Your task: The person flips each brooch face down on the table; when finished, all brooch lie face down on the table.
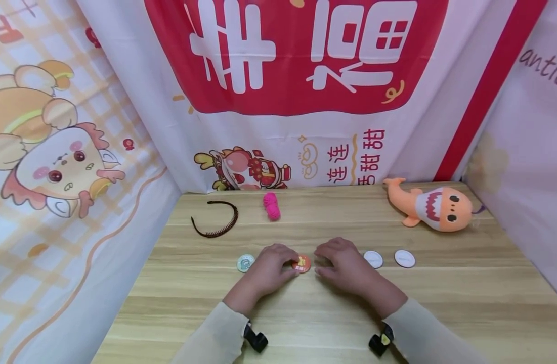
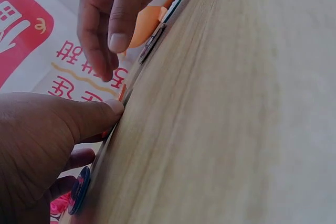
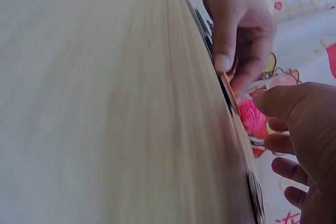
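A round orange badge (image 1: 302, 264) with a yellow and white print lies on the wooden table. My left hand (image 1: 272, 268) pinches its left edge between thumb and fingers; the left wrist view shows the left thumb (image 2: 100, 116) at the badge's rim. Just right of the badge hovers my right hand (image 1: 344, 265), fingers loosely bent, holding nothing. A gap separates the two in the right wrist view, where the orange edge (image 3: 231, 94) shows. Left of my left hand sits a pale green badge (image 1: 245, 263). Two white discs (image 1: 373, 259) lie beyond my right hand.
Farther back are a brown toothed headband (image 1: 234, 217), a bright pink bundle of yarn (image 1: 271, 206) and an orange shark plush (image 1: 435, 208). Printed cloth hangs (image 1: 260, 129) along the table's back edge and at both sides.
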The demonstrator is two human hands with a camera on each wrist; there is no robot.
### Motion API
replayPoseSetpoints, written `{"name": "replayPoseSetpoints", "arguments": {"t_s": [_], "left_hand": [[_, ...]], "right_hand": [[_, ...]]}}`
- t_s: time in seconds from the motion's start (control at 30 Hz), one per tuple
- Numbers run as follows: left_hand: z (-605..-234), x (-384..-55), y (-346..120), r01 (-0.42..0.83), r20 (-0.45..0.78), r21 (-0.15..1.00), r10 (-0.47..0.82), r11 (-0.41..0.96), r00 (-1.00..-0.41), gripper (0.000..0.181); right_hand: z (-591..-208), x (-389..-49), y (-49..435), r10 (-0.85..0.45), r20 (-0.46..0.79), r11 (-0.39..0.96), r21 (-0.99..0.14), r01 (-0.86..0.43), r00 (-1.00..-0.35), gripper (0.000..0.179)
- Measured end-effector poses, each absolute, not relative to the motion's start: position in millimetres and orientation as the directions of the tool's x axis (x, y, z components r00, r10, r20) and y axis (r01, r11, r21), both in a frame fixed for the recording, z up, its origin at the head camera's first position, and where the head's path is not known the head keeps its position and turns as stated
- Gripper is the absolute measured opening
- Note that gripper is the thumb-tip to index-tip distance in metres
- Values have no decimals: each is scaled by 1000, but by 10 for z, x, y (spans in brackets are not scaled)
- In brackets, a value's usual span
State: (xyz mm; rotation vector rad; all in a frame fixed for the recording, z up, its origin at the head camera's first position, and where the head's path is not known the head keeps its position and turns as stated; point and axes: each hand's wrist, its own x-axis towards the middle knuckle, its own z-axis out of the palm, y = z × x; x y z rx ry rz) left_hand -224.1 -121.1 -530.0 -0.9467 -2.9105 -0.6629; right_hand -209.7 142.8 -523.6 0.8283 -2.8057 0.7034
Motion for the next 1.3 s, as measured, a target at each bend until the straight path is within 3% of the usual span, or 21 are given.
{"name": "replayPoseSetpoints", "arguments": {"t_s": [0.43, 0.83, 1.3], "left_hand": [[-5324, -2258, -1210, 575, 147, 371, 566, 729, -811, 27], [-5298, -2244, -1218, 593, 149, 359, 583, 721, -799, 25], [-5328, -2255, -1205, 574, 187, 358, 546, 737, -817, 27]], "right_hand": [[-5278, -2166, 1178, -544, 221, 708, -396, -584, -809, 18], [-5328, -2175, 1101, -549, 247, 729, -326, -602, -799, 16], [-5303, -2177, 1144, -483, 271, 735, -391, -554, -833, 16]]}}
